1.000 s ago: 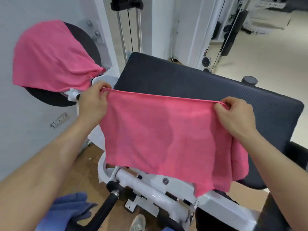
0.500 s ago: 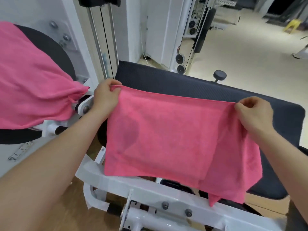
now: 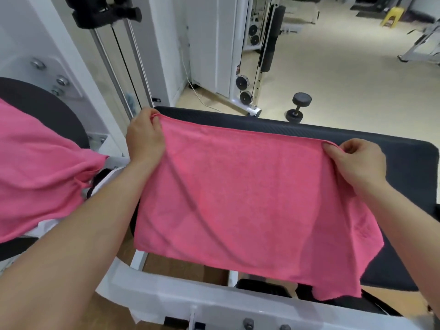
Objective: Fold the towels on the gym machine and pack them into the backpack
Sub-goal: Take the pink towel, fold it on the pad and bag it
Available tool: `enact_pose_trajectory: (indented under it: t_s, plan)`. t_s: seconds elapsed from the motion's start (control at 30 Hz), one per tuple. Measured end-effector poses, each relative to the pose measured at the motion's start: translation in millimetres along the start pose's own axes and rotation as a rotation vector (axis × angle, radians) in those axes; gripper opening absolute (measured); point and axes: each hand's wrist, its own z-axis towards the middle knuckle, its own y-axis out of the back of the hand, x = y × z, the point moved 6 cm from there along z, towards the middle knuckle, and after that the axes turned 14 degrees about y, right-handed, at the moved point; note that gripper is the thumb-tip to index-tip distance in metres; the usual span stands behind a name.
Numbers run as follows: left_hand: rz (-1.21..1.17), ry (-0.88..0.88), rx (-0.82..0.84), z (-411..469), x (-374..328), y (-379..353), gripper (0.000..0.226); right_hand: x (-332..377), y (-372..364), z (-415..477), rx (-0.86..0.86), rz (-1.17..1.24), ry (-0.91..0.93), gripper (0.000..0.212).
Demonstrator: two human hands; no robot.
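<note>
Left hand (image 3: 145,136), right hand (image 3: 357,163) — pinching pink towel (image 3: 238,198) corners

Floor (image 3: 345,75): pale beige, matte, evenly lit, no hard shadows. Nearer in, it changes to a tan wood-look strip (image 3: 188,100). White column (image 3: 212,44) mid-background, with a thin white cord (image 3: 197,94) trailing from its base across the floor. Just to its right, a white upright cable station (image 3: 256,67) with two black pulleys (image 3: 245,90) low down and a black cylindrical roller pad (image 3: 271,39) hung beside it. One black dumbbell (image 3: 298,107) lying on the floor near the station's foot. Far right: angled white frame of another machine (image 3: 421,46). Far back: yellow stool (image 3: 392,16), and dark mats (image 3: 364,7) beside it.
</note>
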Motion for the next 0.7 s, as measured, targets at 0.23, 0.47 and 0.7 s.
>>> enact_pose_trajectory:
  t_s: [0.23,0.47,0.7]
  plan:
    - [0.067,0.003,0.018,12,-2,-5,0.024,-4,7,8,0.084,0.380,-0.229,0.016]
    - [0.106,0.218,-0.053,4,-6,-3,0.032,-12,9,7,0.071,0.336,-0.201,0.017]
    - [-0.008,-0.483,0.387,-152,-63,-44,0.028,-7,6,5,-0.020,0.064,-0.001,0.029]
